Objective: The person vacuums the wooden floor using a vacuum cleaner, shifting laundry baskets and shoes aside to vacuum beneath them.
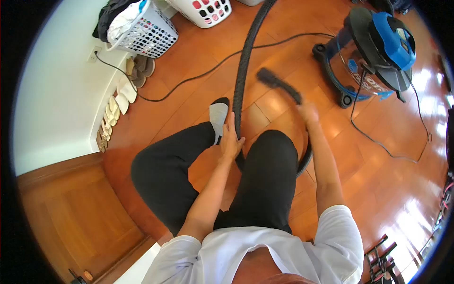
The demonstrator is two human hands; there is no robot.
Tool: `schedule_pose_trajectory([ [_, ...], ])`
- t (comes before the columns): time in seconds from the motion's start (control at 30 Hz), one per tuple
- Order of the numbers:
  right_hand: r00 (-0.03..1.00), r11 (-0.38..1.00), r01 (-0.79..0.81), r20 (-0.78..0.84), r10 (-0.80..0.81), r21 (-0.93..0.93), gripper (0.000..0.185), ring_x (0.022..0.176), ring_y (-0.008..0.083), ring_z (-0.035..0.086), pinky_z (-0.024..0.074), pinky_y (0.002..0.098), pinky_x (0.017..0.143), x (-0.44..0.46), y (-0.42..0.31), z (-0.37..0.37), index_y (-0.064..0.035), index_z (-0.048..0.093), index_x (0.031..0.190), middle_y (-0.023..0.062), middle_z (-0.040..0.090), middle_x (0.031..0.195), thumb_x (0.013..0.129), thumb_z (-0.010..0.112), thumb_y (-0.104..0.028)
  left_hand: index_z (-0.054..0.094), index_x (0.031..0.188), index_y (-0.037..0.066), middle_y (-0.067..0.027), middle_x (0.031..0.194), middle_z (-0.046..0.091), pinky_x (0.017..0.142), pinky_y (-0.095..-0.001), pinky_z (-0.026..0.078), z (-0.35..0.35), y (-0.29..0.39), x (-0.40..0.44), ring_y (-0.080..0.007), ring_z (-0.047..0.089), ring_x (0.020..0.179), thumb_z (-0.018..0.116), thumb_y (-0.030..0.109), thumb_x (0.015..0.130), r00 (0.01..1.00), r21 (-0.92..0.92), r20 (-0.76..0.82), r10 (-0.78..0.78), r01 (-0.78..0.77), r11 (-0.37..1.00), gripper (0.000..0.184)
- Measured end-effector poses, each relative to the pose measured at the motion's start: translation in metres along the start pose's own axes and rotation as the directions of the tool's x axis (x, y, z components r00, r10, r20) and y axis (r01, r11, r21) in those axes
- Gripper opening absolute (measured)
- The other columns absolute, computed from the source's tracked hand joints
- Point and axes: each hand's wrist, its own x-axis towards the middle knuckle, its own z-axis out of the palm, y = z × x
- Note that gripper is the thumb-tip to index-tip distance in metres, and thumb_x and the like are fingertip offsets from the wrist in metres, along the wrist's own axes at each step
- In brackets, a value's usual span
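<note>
A black ribbed vacuum hose [244,66] runs down from the top of the view, loops under my raised knee and comes up on the right. My left hand [230,141] lies against the hose beside my socked foot, its fingers stretched out along it. My right hand [308,113] is closed round the hose's end, just behind the dark nozzle [270,79]. The nozzle is slightly blurred and is over the wooden floor [272,106]. To the right stands the blue and black vacuum [373,54] on its wheeled base.
A power cord [203,73] crosses the floor to a wall outlet [94,54]. Laundry baskets [150,35] stand at the top left, with shoes [124,97] lined along the wall below. A wooden door [80,217] is at the lower left, and a black rack [380,260] at the lower right.
</note>
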Motion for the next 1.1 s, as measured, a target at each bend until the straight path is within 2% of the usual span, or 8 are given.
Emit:
schedule_pose_trajectory([
  [0.2, 0.965, 0.986, -0.101, -0.228, 0.130, 0.134, 0.041, 0.091, 0.0450, 0.063, 0.0496, 0.0520, 0.079, 0.060, -0.008, -0.002, -0.0132, 0.050, 0.121, 0.0268, 0.066, 0.092, 0.087, 0.056, -0.035, 0.005, 0.153, 0.018, -0.0209, 0.142, 0.033, 0.094, -0.0447, 0.048, -0.003, -0.011, -0.001, -0.0418, 0.052, 0.115, 0.075, 0.000, 0.072, 0.999, -0.004, -0.043, -0.007, 0.007, 1.000, 0.108],
  [0.33, 0.995, 0.999, 0.045, 0.087, -0.046, 0.013, 0.043, 0.092, 0.0439, 0.063, 0.0498, 0.0507, 0.081, 0.004, -0.081, 0.015, -0.0126, 0.051, 0.121, 0.0260, 0.066, 0.096, 0.088, 0.057, -0.040, 0.005, 0.153, 0.018, -0.0205, 0.140, 0.035, 0.093, -0.0453, 0.049, -0.003, -0.023, -0.004, -0.0416, 0.054, 0.112, 0.076, 0.002, 0.071, 0.997, -0.030, -0.055, -0.060, 0.059, 0.998, 0.110],
  [0.4, 0.932, 0.941, 0.332, 0.175, -0.316, -0.070, 0.044, 0.099, 0.0411, 0.062, 0.0486, 0.0495, 0.087, -0.008, -0.083, 0.067, -0.0147, 0.048, 0.126, 0.0256, 0.064, 0.102, 0.085, 0.060, -0.025, 0.008, 0.153, 0.017, -0.0213, 0.134, 0.040, 0.094, -0.0456, 0.047, -0.006, -0.018, -0.005, -0.0417, 0.053, 0.114, 0.078, 0.002, 0.070, 0.996, -0.056, -0.012, -0.086, 0.085, 0.995, 0.109],
  [0.5, 0.932, 0.952, 0.303, 0.224, -0.285, -0.047, 0.047, 0.100, 0.0413, 0.061, 0.0480, 0.0501, 0.086, -0.003, -0.099, 0.050, -0.0145, 0.048, 0.128, 0.0266, 0.064, 0.104, 0.083, 0.062, -0.019, 0.008, 0.153, 0.019, -0.0212, 0.130, 0.043, 0.094, -0.0459, 0.047, -0.010, -0.019, -0.008, -0.0417, 0.054, 0.113, 0.079, 0.003, 0.069, 0.993, -0.058, 0.019, -0.115, 0.116, 0.992, 0.110],
  [0.63, 0.995, 0.994, 0.093, -0.046, -0.090, 0.059, 0.043, 0.098, 0.0421, 0.063, 0.0487, 0.0502, 0.084, 0.034, -0.064, 0.011, -0.0135, 0.052, 0.124, 0.0273, 0.065, 0.101, 0.085, 0.060, -0.029, 0.007, 0.153, 0.023, -0.0203, 0.130, 0.043, 0.093, -0.0460, 0.048, -0.003, -0.026, -0.014, -0.0409, 0.054, 0.113, 0.079, 0.005, 0.070, 0.997, -0.044, -0.031, -0.077, 0.075, 0.996, 0.112],
  [0.7, 0.986, 0.994, -0.091, -0.133, 0.098, 0.057, 0.051, 0.093, 0.0411, 0.065, 0.0502, 0.0486, 0.082, 0.050, -0.034, -0.016, -0.0121, 0.049, 0.132, 0.0283, 0.065, 0.101, 0.082, 0.057, -0.018, 0.005, 0.153, 0.023, -0.0212, 0.127, 0.045, 0.088, -0.0462, 0.050, 0.000, -0.030, -0.015, -0.0408, 0.057, 0.105, 0.078, 0.004, 0.072, 0.999, 0.016, -0.030, -0.025, 0.025, 1.000, 0.110],
  [0.87, 0.949, 0.982, -0.128, -0.271, 0.163, 0.141, 0.038, 0.094, 0.0435, 0.063, 0.0484, 0.0510, 0.080, 0.031, 0.023, 0.002, -0.0103, 0.052, 0.121, 0.0288, 0.064, 0.100, 0.084, 0.054, -0.017, 0.002, 0.153, 0.023, -0.0233, 0.122, 0.048, 0.086, -0.0471, 0.051, 0.014, -0.039, -0.014, -0.0407, 0.059, 0.100, 0.075, 0.003, 0.074, 0.999, 0.052, 0.027, -0.030, 0.029, 0.998, 0.109],
  [1.1, 0.952, 0.946, -0.288, -0.064, 0.300, 0.151, 0.042, 0.084, 0.0457, 0.062, 0.0476, 0.0507, 0.070, -0.185, 0.043, -0.004, -0.0121, 0.049, 0.119, 0.0260, 0.064, 0.086, 0.079, 0.059, -0.013, 0.007, 0.153, 0.013, -0.0266, 0.140, 0.040, 0.106, -0.0429, 0.038, 0.061, -0.045, 0.011, -0.0408, 0.044, 0.126, 0.072, 0.004, 0.075, 0.945, -0.116, 0.294, 0.146, -0.116, 0.986, 0.102],
])
